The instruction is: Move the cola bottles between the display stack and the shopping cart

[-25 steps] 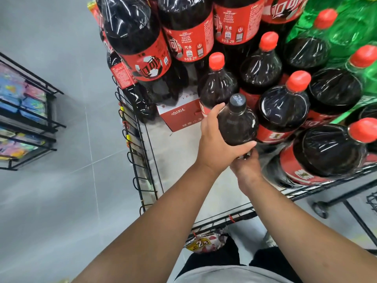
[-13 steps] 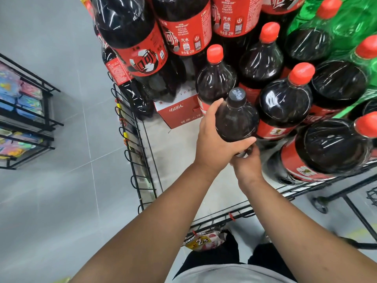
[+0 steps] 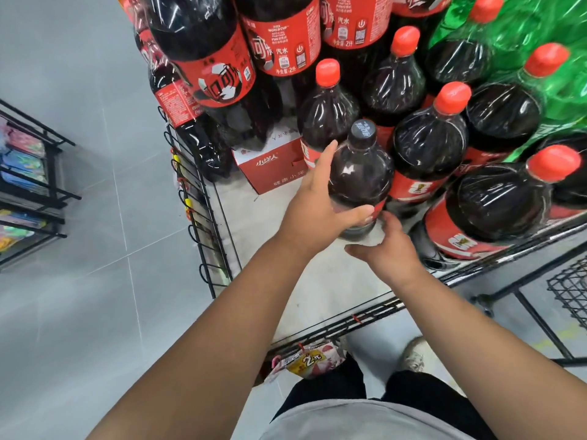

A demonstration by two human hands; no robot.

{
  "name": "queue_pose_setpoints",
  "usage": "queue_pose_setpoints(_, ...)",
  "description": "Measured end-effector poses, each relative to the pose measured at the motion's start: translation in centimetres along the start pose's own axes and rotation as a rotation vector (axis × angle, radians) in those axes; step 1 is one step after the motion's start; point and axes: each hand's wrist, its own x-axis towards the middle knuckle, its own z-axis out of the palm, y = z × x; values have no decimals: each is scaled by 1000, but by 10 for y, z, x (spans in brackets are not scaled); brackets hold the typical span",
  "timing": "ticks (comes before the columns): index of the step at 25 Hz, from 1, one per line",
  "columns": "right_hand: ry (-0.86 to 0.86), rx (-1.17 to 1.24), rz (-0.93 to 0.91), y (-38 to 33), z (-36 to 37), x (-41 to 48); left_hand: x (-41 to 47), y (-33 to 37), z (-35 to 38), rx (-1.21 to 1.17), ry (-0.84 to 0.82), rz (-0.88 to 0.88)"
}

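While red-capped bottles crowd it, black-capped bottle clasped by left hand, seemingly right hand too.

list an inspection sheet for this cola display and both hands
surface: pale shelf board in a black wire rack
job's things: black-capped cola bottle upright, held; red-capped cola bottles packed behind and right
clutter: red carton on the board; green bottles far right; tagged packet at rack front
hands: left hand grips the bottle's side; right hand holds its lower part
cables: nothing seen
surroundings: grey tiled floor; black shelf unit left; wire mesh basket right
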Motion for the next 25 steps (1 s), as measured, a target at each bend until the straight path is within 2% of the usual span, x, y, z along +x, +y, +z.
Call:
queue_pose_setpoints(3,18,-101,-72,-4,-20,-21,-21,17,-19,142,-21,28)
queue_pose_setpoints(7,-4,-256,-199,-12,-54,-57,-56,45,-28,322,-29,148)
queue_pose_setpoints(12,-36,-357,-320,-3,-105,-110,-109,76,-2,471,-58,185)
queue_pose_setpoints(16,34,-411,-348,20,-156,-151,-151,106,41,552,-153,163)
queue_pose_setpoints(25,286,-471,-210,107,-294,-220,-175,193,159,596,-327,497)
